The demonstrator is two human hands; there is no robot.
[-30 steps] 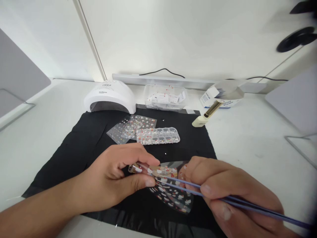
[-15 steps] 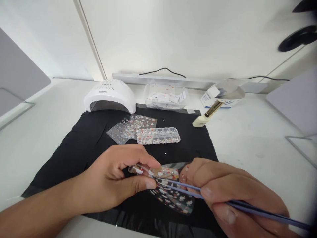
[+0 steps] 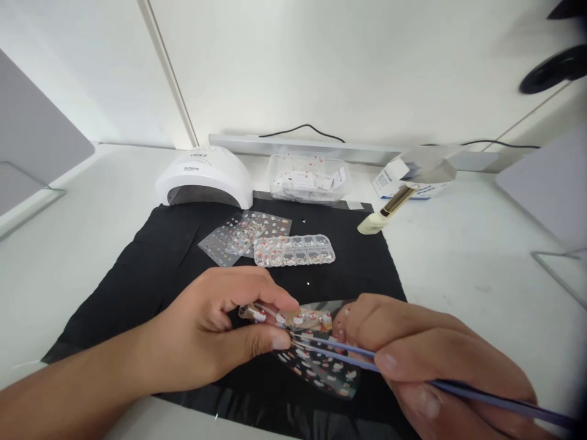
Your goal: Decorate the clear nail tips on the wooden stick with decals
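Between thumb and forefinger, my left hand [image 3: 229, 330] pinches a clear sticker sheet [image 3: 321, 366] printed with small white and red cat-like figures. The sheet is bent so its upper part curls over. My right hand [image 3: 426, 354] grips purple tweezers [image 3: 339, 351], and its fingertips also reach the sheet's right edge. The tweezers' tips are at the sheet beside my left thumb; whether they hold a sticker is too small to tell. Just beyond my hands lies a clear compartment case [image 3: 294, 250] of tiny decorations. More sticker sheets [image 3: 224, 241] overlap to its left.
A white nail lamp [image 3: 204, 174] stands at the back left of the black mat [image 3: 137, 275]. Behind the mat are a clear plastic tub [image 3: 307, 180] of packets and an opened white box [image 3: 417, 177]. A cream bottle with a gold cap [image 3: 373, 223] stands at the mat's right edge.
The tweezers' tips have shifted very slightly at the sheet, and the two prongs look a little further apart. Both hands keep nearly the same place; the whole view has drifted a touch.
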